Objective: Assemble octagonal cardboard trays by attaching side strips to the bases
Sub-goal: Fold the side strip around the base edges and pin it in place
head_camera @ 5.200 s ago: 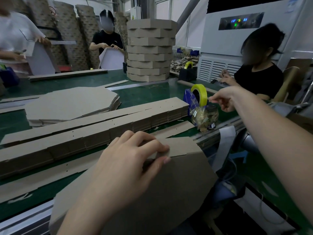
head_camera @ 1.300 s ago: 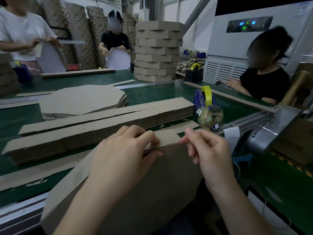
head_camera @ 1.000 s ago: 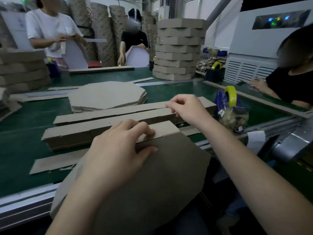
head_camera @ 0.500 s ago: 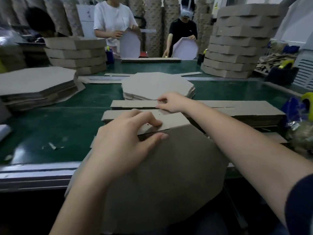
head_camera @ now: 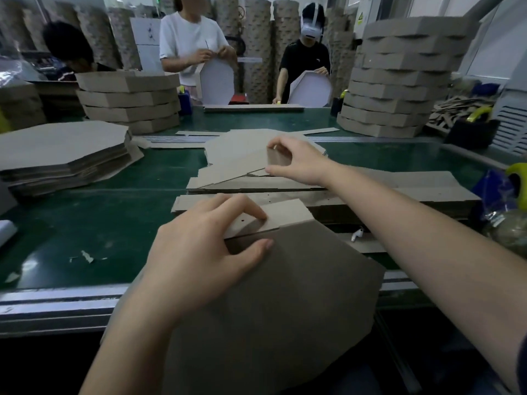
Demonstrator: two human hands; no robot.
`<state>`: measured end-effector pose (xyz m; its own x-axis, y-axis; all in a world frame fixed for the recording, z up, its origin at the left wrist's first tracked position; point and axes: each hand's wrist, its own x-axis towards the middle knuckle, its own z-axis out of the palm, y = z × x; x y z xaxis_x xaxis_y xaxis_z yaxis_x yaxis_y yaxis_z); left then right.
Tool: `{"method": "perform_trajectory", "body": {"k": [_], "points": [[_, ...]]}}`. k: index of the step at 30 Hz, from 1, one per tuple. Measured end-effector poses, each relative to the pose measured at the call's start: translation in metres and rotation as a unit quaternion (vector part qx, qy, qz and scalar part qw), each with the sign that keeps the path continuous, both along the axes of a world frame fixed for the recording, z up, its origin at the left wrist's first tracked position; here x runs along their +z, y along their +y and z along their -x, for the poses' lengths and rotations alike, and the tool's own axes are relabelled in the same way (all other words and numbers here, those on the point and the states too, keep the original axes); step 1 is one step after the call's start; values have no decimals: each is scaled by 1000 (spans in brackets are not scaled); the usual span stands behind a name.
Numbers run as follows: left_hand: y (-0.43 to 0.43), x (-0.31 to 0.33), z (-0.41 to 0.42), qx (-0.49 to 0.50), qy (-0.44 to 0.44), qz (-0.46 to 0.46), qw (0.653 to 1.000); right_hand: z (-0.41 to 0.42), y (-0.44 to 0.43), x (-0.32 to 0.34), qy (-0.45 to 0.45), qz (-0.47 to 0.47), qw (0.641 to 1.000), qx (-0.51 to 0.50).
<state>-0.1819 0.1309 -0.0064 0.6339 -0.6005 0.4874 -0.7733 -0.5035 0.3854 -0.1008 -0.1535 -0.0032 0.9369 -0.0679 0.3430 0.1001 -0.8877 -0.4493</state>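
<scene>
Holding one octagonal base point(head_camera: 285, 309) upright against the near edge of the table point(head_camera: 85, 223), the person is early in this tray as far as I can judge: only one short length of side strip point(head_camera: 282, 216) lies along the base's upper edge, and the other visible edges are bare. The left hand point(head_camera: 205, 246) is clamped there, fingers laid over the side strip and thumb pressed on the base's near face, pinching the two together. The right hand point(head_camera: 296, 161) is well apart from it, arm reaching forward over the table, thumb and fingers closed on the raised end of a lifted strip point(head_camera: 242, 161). Its far end slopes down to the left onto the strip pile point(head_camera: 399, 192). Whether the lifted strip joins the piece under the left hand cannot be told. Left to do, by my reading: bring a strip to the base, wrap it round the remaining edges and fasten it. A yellow tape roll point(head_camera: 517, 178) shows at the right edge of the view. On the wider job, finished trays point(head_camera: 399, 81) stand stacked at the far side of the table, and a stack of flat bases point(head_camera: 62, 149) waits on the left, so a good deal is done and much is left.
</scene>
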Motion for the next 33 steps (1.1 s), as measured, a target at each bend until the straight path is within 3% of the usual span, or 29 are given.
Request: {"method": "perform_trajectory", "body": {"k": [5, 18, 24, 33], "points": [[0, 5, 5, -15, 1, 5, 1000, 36, 19, 29, -54, 140, 989, 1], [44, 29, 44, -112, -8, 182, 977, 173, 102, 111, -181, 245, 952, 7], [48, 30, 66, -134, -18, 235, 963, 241, 114, 140, -192, 235, 952, -39], [22, 16, 84, -209, 49, 282, 935, 315, 93, 122, -151, 231, 953, -129]]}}
